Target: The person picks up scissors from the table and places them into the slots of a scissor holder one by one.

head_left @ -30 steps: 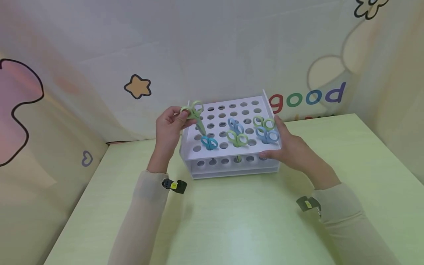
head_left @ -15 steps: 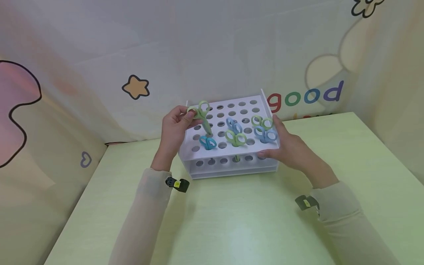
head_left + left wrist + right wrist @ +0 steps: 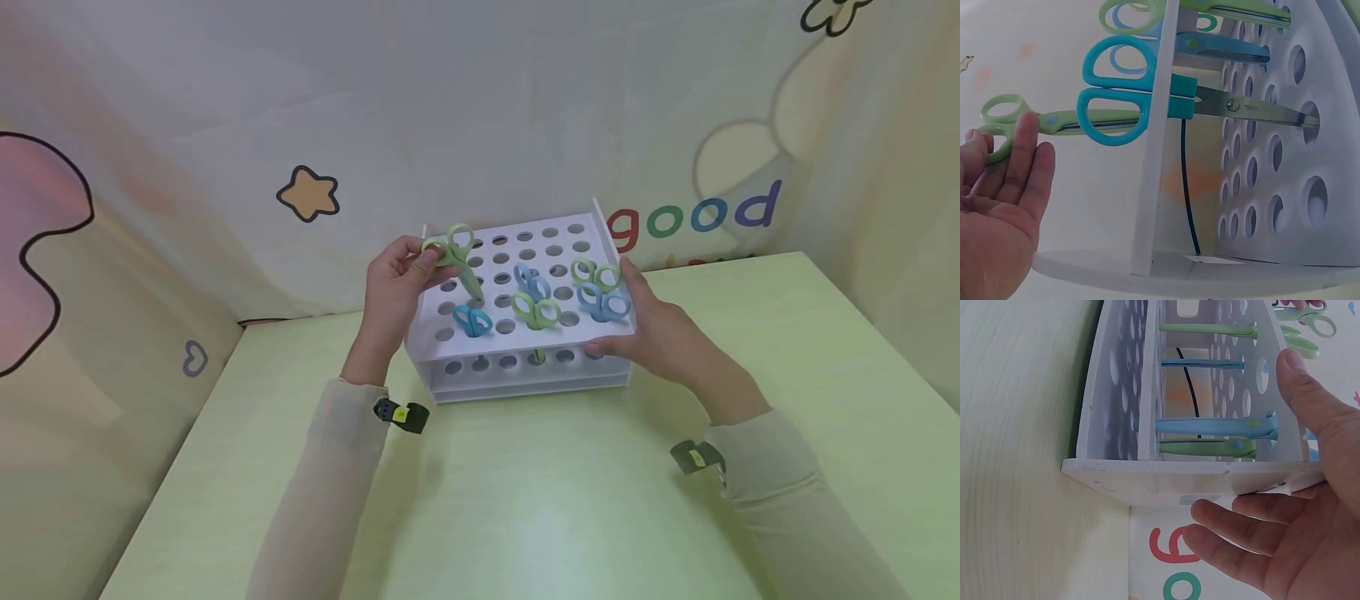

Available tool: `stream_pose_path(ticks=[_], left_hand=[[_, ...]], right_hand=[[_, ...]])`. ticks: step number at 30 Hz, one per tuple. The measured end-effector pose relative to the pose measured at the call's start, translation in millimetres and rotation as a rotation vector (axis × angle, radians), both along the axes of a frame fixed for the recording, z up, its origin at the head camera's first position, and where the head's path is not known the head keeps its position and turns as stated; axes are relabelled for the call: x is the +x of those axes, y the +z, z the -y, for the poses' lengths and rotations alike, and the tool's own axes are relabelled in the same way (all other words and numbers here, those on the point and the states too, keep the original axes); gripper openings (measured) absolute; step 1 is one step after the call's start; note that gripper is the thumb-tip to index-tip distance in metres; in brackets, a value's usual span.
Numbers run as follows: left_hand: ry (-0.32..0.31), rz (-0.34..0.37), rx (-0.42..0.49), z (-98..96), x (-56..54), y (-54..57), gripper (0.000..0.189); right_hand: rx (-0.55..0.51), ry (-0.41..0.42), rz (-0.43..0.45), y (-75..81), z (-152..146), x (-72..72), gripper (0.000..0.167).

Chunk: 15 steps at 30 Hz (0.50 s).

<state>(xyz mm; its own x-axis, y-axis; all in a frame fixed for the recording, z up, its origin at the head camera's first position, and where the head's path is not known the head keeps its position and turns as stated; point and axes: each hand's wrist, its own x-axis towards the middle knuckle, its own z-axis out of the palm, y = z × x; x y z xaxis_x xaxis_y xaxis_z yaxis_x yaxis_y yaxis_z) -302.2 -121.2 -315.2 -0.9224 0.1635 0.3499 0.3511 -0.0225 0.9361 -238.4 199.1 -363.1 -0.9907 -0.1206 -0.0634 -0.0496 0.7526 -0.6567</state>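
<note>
My left hand (image 3: 395, 282) pinches one handle loop of a pair of green scissors (image 3: 458, 251). Their blades point down over the left part of a white holed rack (image 3: 551, 337), tips close to its top board. Turquoise scissors (image 3: 472, 320) stand in a front hole beside them; in the left wrist view the turquoise handle (image 3: 1116, 90) partly covers the green blade. Gripping the rack's right end is my right hand (image 3: 660, 333), its thumb on the front edge and its fingers (image 3: 1235, 526) along the outer side panel.
Other scissors hang in the rack: green ones (image 3: 536, 311) at the front middle, light blue ones (image 3: 532, 282) behind, and light blue (image 3: 603, 302) and green (image 3: 596, 274) pairs near the right end. The rack stands on a pale table (image 3: 495, 500) before a printed curtain (image 3: 480, 108).
The left hand has moved right with the green scissors, carrying them further over the rack, and has then stayed nearly still. The right hand keeps its place on the rack.
</note>
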Motion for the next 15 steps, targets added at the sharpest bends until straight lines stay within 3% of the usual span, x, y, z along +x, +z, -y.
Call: stream_pose_path(ticks=[15], left_hand=[[-0.002,-0.019,-0.035,3.1,-1.1,-0.8,0.011]], right_hand=[[-0.013,0.005,0.016,1.4,-0.1,-0.6,0.132]])
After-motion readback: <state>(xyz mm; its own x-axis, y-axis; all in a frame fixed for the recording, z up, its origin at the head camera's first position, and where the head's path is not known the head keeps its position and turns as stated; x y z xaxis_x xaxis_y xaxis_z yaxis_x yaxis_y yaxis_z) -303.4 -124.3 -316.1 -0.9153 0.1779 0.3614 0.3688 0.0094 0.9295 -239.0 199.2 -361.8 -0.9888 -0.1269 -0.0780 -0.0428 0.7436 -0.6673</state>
